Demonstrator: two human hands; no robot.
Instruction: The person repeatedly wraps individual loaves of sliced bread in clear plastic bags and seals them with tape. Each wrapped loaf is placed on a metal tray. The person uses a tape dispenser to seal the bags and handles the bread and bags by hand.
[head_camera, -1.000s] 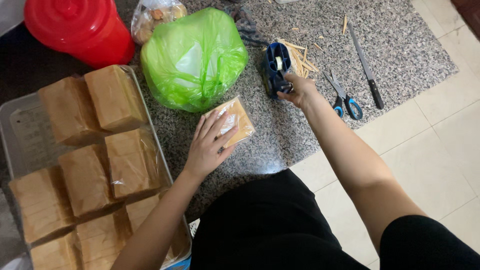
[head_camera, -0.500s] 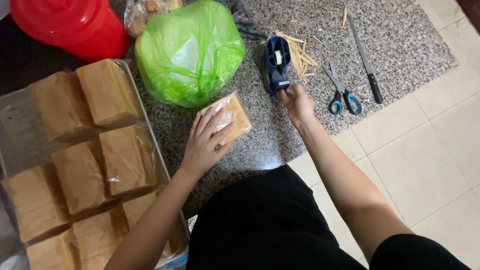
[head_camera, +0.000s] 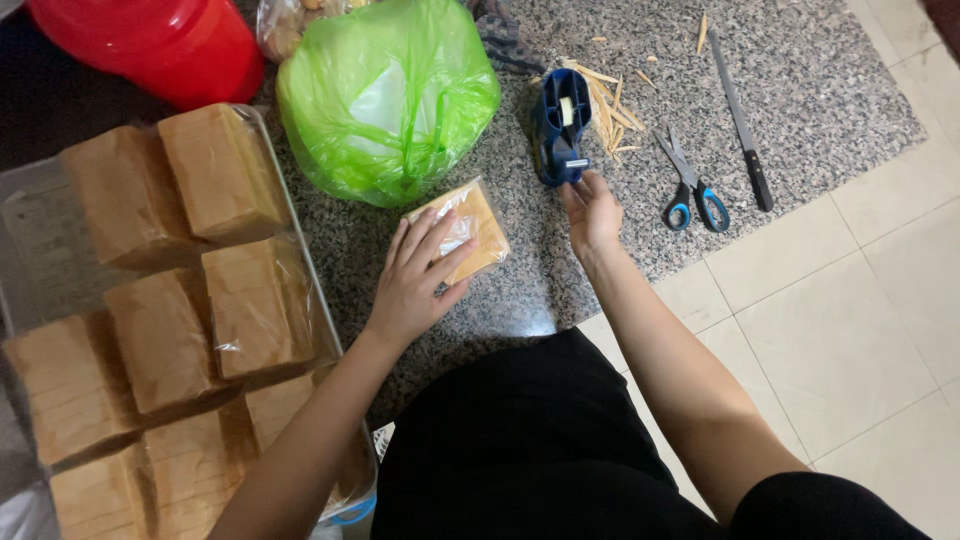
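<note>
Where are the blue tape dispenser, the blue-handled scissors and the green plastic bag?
blue tape dispenser (head_camera: 560, 125), head view, middle of its body
blue-handled scissors (head_camera: 690, 185), head view, near the blades' pivot
green plastic bag (head_camera: 385, 95), head view, its crinkled middle

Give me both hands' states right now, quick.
Left hand: open, flat, pressing on the wrapped bread packet.
Right hand: fingers at the blue tape dispenser; whether it grips anything cannot be told.

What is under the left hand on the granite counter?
The left hand lies flat on a small clear-wrapped packet of bread resting on the granite counter. The packet's near end is hidden under the fingers.
</note>
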